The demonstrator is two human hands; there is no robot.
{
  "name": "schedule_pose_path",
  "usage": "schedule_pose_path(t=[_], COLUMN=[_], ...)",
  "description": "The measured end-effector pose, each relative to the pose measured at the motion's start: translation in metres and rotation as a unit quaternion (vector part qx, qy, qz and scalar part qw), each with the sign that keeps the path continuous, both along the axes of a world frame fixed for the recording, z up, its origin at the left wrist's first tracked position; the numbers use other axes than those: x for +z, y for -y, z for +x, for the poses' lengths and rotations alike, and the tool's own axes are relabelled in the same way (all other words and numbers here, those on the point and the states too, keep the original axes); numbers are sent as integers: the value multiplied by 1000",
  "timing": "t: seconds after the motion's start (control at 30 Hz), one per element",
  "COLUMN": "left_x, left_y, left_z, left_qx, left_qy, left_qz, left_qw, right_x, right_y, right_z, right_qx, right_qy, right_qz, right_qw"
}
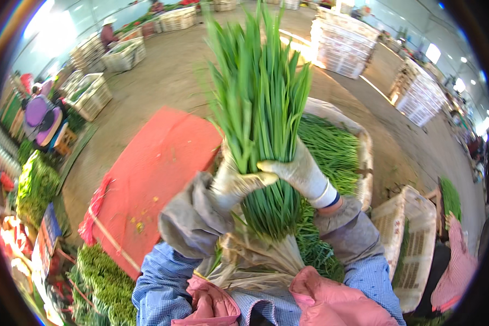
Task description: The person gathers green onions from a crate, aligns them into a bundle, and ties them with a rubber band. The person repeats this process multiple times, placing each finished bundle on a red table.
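Both my hands, in soiled white gloves, grip a thick bunch of long flat green leaves (pixel 265 110), likely garlic chives, held upright in front of me. My left hand (pixel 240 179) wraps its left side, and my right hand (pixel 289 167) its right side, with the thumbs across the near side. Below the hands the bunch hangs over a translucent plastic sheet (pixel 261 261) on my lap. Just right of it, more loose green stalks (pixel 330 150) fill a lined crate (pixel 364 163). A red-covered board (pixel 155 163) lies to the left, with pink ties (pixel 100 208) at its edge.
An off-white plastic crate (pixel 415 244) stands at the right, beside a person in a pink striped sleeve (pixel 456 256). Piled greens (pixel 106 281) lie at lower left. Stacked crates (pixel 342 42) and further people, one in a pale hat (pixel 108 34), are farther off.
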State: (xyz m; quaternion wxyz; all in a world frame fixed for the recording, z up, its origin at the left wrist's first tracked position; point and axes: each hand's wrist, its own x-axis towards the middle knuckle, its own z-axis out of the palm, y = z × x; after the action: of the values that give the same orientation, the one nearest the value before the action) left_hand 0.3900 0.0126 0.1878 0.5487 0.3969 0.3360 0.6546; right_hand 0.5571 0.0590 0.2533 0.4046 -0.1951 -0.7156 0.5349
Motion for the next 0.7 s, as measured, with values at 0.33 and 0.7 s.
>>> schedule_pose_path(t=[0.33,0.7], left_x=[40,-4], left_y=[82,81], left_z=[-253,-260], left_qx=[-77,-98], left_qy=[208,308], left_qz=[124,-2], left_qw=[967,946], right_x=[24,-58], right_y=[8,16], right_z=[-225,-294], right_qx=[316,297], right_qy=[-92,-24], right_qz=[176,-17], right_qw=[928,954])
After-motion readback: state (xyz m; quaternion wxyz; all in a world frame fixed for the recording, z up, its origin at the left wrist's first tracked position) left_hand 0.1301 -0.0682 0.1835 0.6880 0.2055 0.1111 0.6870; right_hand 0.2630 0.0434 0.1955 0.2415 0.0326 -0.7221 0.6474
